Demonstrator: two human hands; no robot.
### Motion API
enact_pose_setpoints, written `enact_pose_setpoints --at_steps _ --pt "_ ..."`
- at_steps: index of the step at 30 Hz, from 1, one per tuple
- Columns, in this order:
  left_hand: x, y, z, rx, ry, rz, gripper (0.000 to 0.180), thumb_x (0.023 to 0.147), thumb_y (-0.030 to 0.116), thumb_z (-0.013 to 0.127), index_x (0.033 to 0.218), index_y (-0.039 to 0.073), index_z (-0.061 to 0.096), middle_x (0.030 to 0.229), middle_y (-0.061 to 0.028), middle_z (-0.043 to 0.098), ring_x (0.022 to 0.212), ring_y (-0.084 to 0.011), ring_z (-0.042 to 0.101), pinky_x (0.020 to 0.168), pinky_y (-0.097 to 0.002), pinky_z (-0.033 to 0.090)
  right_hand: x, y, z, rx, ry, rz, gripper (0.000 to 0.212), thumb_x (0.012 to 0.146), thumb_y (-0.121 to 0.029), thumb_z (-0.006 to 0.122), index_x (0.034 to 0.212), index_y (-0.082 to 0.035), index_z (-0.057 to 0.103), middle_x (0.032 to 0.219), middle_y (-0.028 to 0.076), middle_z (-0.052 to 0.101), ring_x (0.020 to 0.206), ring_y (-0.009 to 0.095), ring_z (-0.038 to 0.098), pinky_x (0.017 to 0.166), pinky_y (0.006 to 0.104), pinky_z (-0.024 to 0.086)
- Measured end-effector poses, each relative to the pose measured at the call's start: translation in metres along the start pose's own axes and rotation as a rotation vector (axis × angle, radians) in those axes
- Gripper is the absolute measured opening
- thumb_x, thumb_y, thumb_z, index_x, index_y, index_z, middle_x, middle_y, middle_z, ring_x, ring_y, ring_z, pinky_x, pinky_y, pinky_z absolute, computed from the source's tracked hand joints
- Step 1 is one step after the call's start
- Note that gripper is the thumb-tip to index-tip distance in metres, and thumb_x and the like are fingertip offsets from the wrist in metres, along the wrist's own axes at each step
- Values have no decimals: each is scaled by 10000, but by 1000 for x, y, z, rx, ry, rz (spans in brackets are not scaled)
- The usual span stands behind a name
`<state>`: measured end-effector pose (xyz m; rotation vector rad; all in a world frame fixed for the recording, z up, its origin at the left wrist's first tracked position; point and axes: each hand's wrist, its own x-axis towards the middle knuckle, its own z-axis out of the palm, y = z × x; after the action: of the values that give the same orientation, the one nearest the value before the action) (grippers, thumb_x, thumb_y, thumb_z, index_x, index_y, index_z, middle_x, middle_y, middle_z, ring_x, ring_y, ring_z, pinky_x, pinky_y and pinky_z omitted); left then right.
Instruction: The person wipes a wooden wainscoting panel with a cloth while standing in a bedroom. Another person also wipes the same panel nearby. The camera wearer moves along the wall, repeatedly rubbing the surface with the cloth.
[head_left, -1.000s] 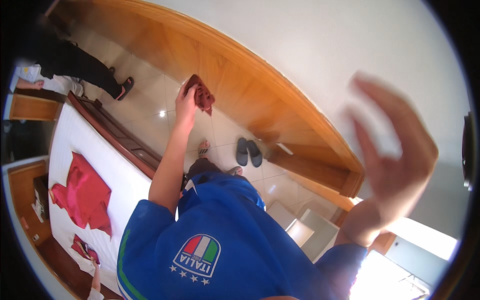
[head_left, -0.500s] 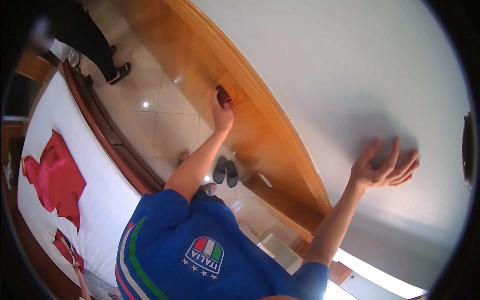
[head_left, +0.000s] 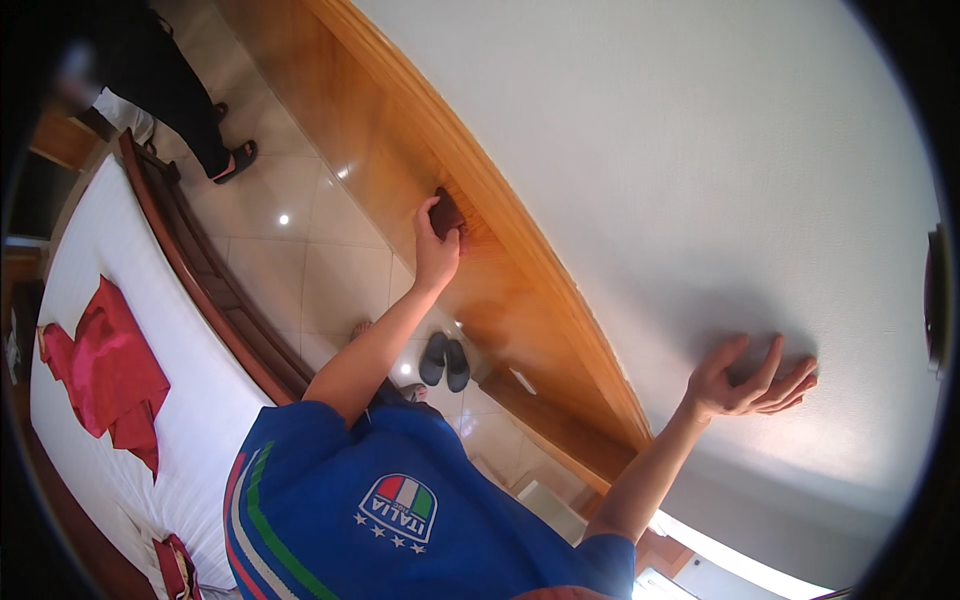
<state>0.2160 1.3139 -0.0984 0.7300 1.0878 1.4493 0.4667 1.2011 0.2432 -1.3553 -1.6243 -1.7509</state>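
My left hand (head_left: pixel 438 252) is wrapped round a dark maroon piece, perhaps a folded cloth (head_left: pixel 446 212), and presses it to the orange-brown wood panel (head_left: pixel 375 125). Its exact kind is hard to make out. Over to the right, my right hand (head_left: pixel 745 385) has its fingers spread against the white wall (head_left: pixel 620 170). Nothing shows in that hand, and its shadow falls on the surface just above it.
Red cloth (head_left: pixel 112 365) lies on the white-sheeted bed (head_left: pixel 200 440) at left, edged by a dark wood frame (head_left: pixel 215 280). Black slippers (head_left: pixel 444 362) rest on the tiled floor (head_left: pixel 325 270). A person in black trousers (head_left: pixel 180 95) stands at far left.
My right hand has slid down and slightly left along the wall. My left hand sits slightly lower with the maroon piece. The other person's arm at bottom left has gone from view.
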Motion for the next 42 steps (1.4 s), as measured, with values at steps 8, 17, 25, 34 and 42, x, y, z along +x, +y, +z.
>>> enact_pose_setpoints --at_steps 8,17,25,34,42 --pt "106 -45 -76 -206 87 -719 348 916 8 417 1258 48 363 936 -147 586 606 -210 613 439 -372 517 4 1 3 -10 8 -23 380 891 -347 648 1214 -148 629 1451 189 462 1412 370 352 1180 536 179" --pt "72 80 -16 172 155 206 492 919 -64 446 1371 97 339 1038 -105 567 705 -184 614 489 -312 490 0 3 0 20 -15 -27 391 909 -334 622 1236 -121 605 1462 214 432 1422 388 323 1174 562 171" --pt "152 -51 -100 -163 254 -668 386 897 -70 405 1260 61 429 944 -123 576 560 -217 571 398 -369 455 6 1 3 18 -26 -26 379 909 -315 614 1234 -121 603 1481 225 401 1437 389 289 1172 563 170" --pt "106 82 -41 -1 132 52 491 897 -62 468 1359 79 380 1016 -122 589 746 -192 605 627 -332 527 0 3 -2 24 -37 -24 388 891 -308 621 1232 -123 600 1487 212 391 1419 405 306 1126 605 234" --pt "162 -10 -107 78 187 -356 502 881 -82 475 1354 79 429 1155 -115 576 1002 -205 620 759 -294 546 1 -1 2 8 -51 58 429 816 -276 658 1233 -189 615 1473 178 411 1420 389 310 1135 581 216"
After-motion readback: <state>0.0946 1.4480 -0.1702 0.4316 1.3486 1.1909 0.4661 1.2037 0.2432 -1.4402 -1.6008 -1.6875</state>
